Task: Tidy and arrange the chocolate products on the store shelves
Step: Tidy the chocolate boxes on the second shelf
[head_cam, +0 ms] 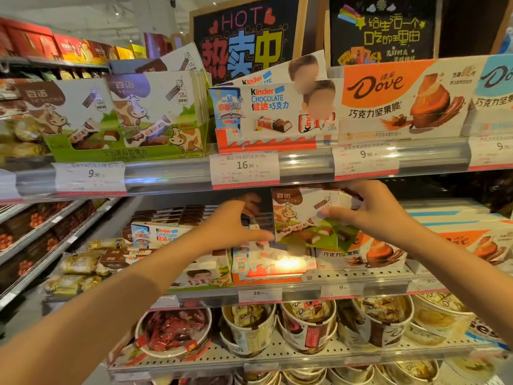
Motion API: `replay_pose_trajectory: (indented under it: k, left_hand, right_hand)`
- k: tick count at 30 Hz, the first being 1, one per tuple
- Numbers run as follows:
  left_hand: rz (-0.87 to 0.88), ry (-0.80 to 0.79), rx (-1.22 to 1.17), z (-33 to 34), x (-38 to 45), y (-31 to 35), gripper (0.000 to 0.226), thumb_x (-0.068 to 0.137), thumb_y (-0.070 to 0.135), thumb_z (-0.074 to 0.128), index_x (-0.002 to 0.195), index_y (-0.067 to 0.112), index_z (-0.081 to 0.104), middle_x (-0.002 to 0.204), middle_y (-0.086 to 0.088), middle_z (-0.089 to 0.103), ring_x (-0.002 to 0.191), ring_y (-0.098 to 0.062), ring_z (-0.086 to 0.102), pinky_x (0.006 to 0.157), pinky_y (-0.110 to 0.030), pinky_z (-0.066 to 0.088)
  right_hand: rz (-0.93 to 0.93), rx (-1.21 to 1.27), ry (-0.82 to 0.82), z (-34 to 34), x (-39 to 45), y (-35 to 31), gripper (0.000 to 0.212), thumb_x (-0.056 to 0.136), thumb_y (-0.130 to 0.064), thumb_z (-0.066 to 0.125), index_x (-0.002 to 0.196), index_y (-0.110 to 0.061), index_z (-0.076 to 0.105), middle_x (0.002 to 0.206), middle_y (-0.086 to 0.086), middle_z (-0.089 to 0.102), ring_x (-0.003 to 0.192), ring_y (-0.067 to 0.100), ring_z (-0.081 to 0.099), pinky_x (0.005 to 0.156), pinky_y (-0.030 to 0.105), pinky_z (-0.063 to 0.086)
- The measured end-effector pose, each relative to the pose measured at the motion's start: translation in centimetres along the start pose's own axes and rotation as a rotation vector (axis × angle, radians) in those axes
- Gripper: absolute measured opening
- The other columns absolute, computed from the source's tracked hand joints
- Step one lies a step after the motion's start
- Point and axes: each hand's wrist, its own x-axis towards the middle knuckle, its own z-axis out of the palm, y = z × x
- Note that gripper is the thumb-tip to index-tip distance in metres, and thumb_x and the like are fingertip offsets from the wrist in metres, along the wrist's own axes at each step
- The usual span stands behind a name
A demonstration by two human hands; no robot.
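A white and green cow-print chocolate display box (301, 218) is held up in front of the middle shelf, above a Kinder box (273, 266) and a Dove box (361, 254). My right hand (372, 209) grips its right side, thumb across the front and fingers over the top edge. My left hand (236, 226) is at the box's left edge with curled fingers and the thumb against its lower left corner. Matching cow-print boxes (133, 118) stand on the top shelf at left.
The top shelf carries Kinder (266, 115) and Dove (402, 98) display boxes behind a price rail (244, 169). Loose gold-wrapped chocolates (80, 269) and another Kinder box (158, 234) lie at middle left. Tubs of Dove chocolates (308, 326) fill the lower shelf.
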Motion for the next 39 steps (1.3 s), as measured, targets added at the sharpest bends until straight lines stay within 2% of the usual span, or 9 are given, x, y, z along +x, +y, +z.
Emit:
replay_pose_trajectory:
  k: [4,10,16,22,25,28,31,35,39]
  left_hand:
    - [-0.070,0.037,-0.425,-2.0,-1.2,0.4,0.053,0.066,0.016,0.081,0.114,0.012,0.057,0.106,-0.008,0.067,0.095,-0.018,0.067,0.090,-0.035,0.053]
    - [-0.059,0.099,-0.494,-2.8,-3.0,-0.1,0.021,0.074,0.008,0.073,0.088,0.019,0.063,0.089,0.001,0.071,0.081,-0.009,0.069,0.072,-0.023,0.055]
    - [-0.057,0.070,-0.583,-4.7,-5.1,-1.7,0.010,0.078,0.002,0.067,0.083,0.008,0.060,0.076,0.002,0.072,0.073,-0.009,0.068,0.065,-0.021,0.054]
    - [-0.006,0.051,-0.711,-6.1,-7.9,-4.0,0.015,0.067,0.016,0.078,0.074,0.018,0.065,0.081,-0.002,0.073,0.081,-0.016,0.068,0.069,-0.026,0.053]
    - [-0.014,0.010,-0.837,-7.2,-8.9,-5.2,0.033,0.049,0.036,0.089,0.063,0.023,0.063,0.080,-0.006,0.072,0.077,-0.019,0.069,0.060,-0.025,0.053]
    - [-0.001,-0.017,-0.981,-8.5,-10.4,-6.4,0.039,0.045,0.033,0.091,0.062,0.019,0.060,0.078,-0.008,0.071,0.073,-0.019,0.069,0.055,-0.025,0.054]
    - [0.014,-0.060,-0.987,-9.5,-12.2,-7.1,0.035,0.047,0.029,0.091,0.064,0.017,0.063,0.084,-0.009,0.071,0.076,-0.020,0.069,0.059,-0.025,0.054]
    - [0.035,-0.083,-0.910,-10.2,-13.6,-7.5,0.029,0.051,0.029,0.088,0.074,0.020,0.072,0.084,-0.007,0.072,0.078,-0.017,0.069,0.064,-0.024,0.054]
    - [0.011,0.015,-0.857,-11.6,-14.3,-9.1,0.043,0.043,0.036,0.092,0.077,0.018,0.073,0.083,-0.012,0.072,0.078,-0.021,0.069,0.065,-0.029,0.056]
  right_hand:
    - [0.068,0.138,-0.152,1.6,0.4,-1.8,0.036,0.067,-0.031,0.076,0.099,-0.023,0.062,0.095,-0.014,0.066,0.087,0.001,0.063,0.063,0.014,0.052]
    - [0.082,0.283,-0.244,4.3,0.8,-3.9,0.034,0.069,-0.022,0.077,0.101,-0.014,0.066,0.092,-0.004,0.071,0.084,0.009,0.068,0.064,0.023,0.057]
    - [0.031,0.344,-0.305,5.7,1.2,-5.8,0.035,0.058,-0.027,0.079,0.091,-0.021,0.068,0.084,-0.011,0.072,0.080,0.005,0.069,0.059,0.016,0.052]
    - [0.007,0.337,-0.539,7.1,1.1,-7.5,0.041,0.074,-0.007,0.073,0.113,-0.015,0.065,0.102,-0.002,0.072,0.092,0.012,0.069,0.074,0.024,0.056]
    - [0.039,0.407,-0.553,8.6,1.2,-8.7,0.040,0.081,-0.005,0.066,0.119,-0.018,0.058,0.104,-0.001,0.072,0.096,0.013,0.068,0.072,0.024,0.056]
    - [0.037,0.425,-0.536,10.3,1.6,-10.1,0.038,0.086,-0.005,0.061,0.119,-0.021,0.053,0.103,-0.002,0.070,0.096,0.015,0.067,0.074,0.031,0.058]
    - [0.026,0.451,-0.495,12.2,1.9,-11.7,0.034,0.086,-0.003,0.060,0.112,-0.023,0.052,0.102,0.000,0.070,0.097,0.021,0.065,0.081,0.042,0.053]
    - [-0.009,0.489,-0.436,14.7,2.4,-14.1,0.030,0.085,0.000,0.061,0.110,-0.012,0.050,0.104,0.009,0.068,0.096,0.020,0.066,0.073,0.034,0.058]
    - [-0.047,0.504,-0.436,16.8,2.7,-15.5,0.019,0.090,-0.007,0.056,0.107,-0.014,0.050,0.100,0.007,0.068,0.090,0.011,0.065,0.069,0.020,0.054]
